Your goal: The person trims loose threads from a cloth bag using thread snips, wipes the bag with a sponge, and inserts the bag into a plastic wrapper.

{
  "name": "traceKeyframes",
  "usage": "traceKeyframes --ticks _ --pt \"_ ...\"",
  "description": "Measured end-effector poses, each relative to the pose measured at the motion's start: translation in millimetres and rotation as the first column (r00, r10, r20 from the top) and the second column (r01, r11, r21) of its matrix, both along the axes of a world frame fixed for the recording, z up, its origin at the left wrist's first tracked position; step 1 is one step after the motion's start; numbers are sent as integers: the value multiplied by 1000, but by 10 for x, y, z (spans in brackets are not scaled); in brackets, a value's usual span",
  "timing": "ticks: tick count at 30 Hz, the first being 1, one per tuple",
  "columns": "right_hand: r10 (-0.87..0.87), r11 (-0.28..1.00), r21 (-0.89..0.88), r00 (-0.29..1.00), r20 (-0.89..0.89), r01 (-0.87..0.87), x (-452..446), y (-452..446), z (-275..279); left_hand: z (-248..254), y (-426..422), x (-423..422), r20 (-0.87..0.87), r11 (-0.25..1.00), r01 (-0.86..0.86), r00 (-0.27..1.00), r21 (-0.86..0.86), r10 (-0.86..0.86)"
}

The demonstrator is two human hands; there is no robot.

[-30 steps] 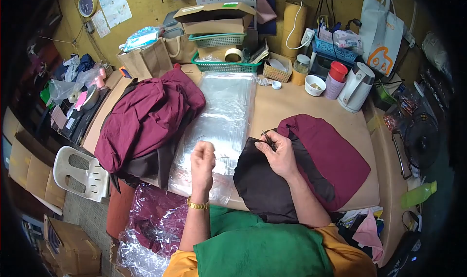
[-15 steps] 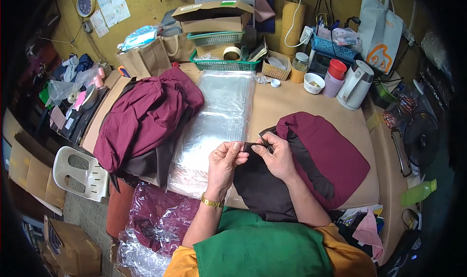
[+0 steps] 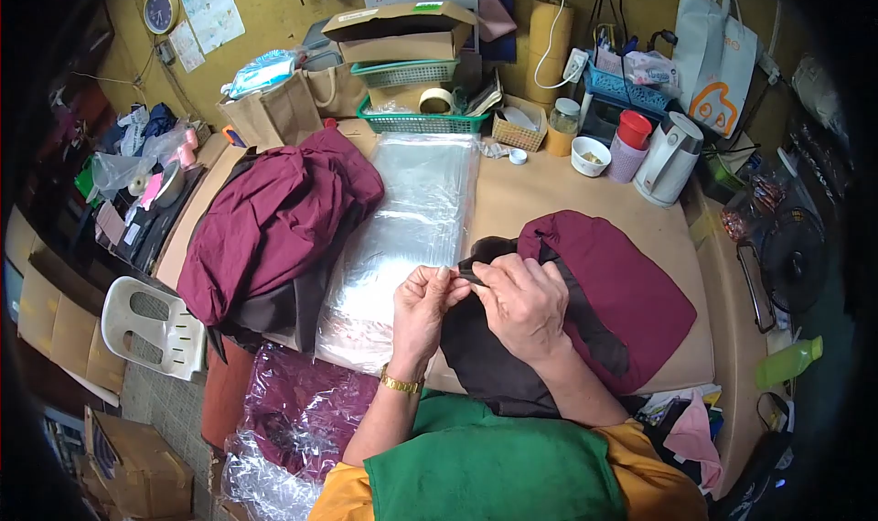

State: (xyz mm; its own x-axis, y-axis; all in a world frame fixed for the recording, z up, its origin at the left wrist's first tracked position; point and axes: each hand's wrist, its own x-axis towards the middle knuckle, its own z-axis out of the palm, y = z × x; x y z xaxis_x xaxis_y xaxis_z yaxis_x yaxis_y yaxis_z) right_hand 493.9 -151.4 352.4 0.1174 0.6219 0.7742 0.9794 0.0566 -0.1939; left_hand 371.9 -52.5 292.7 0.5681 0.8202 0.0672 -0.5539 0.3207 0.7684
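My left hand is closed in a pinch on the edge of a dark brown cloth. Right beside it, my right hand is closed, its fingertips meeting the same dark edge. The back of that hand faces up and hides whatever lies inside its grip. The dark cloth spreads below both hands and joins a folded maroon cloth on the right.
A crumpled maroon cloth pile lies left of stacked clear plastic bags. Plastic-wrapped maroon cloth sits at the lower left. Green baskets, a white bowl and an electric kettle stand along the back.
My right hand has turned over, its back now up, and its fingers have moved left towards my left hand. The thin metal tool seen in it before is now hidden. My left hand stays put.
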Motion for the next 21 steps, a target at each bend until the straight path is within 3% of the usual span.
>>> traceKeyframes --ticks 5,9,12,13,14,15,17,19,21 --pt "-15 1000 -10 999 52 16 4 37 -13 24 -25 -12 -132 987 -35 990 158 57" --pt "0 999 -33 998 68 2 29 36 -40 81 -55 -17 -140 973 -57 986 225 91" --pt "92 996 21 992 -82 -90 52 69 -37 145 -69 -53 -222 963 -43 969 266 105" --pt "158 987 35 908 -388 -157 53 102 -33 147 -84 -50 -196 967 -41 976 250 92" --pt "207 974 69 729 -652 -216 63 135 -34 147 -94 -48 -169 972 -37 982 234 79" --pt "208 974 68 730 -651 -216 143 164 -102 136 -95 -58 -168 972 -38 983 234 79" --pt "188 877 -108 542 -819 -468 335 209 -244 105 -46 -96 -98 956 -106 986 275 138" --pt "212 900 -39 514 -831 -435 310 220 -265 47 100 -176 -158 902 -327 912 280 380" --pt "219 907 -18 509 -832 -420 304 214 -265 66 214 -343 -303 888 -229 881 398 363"
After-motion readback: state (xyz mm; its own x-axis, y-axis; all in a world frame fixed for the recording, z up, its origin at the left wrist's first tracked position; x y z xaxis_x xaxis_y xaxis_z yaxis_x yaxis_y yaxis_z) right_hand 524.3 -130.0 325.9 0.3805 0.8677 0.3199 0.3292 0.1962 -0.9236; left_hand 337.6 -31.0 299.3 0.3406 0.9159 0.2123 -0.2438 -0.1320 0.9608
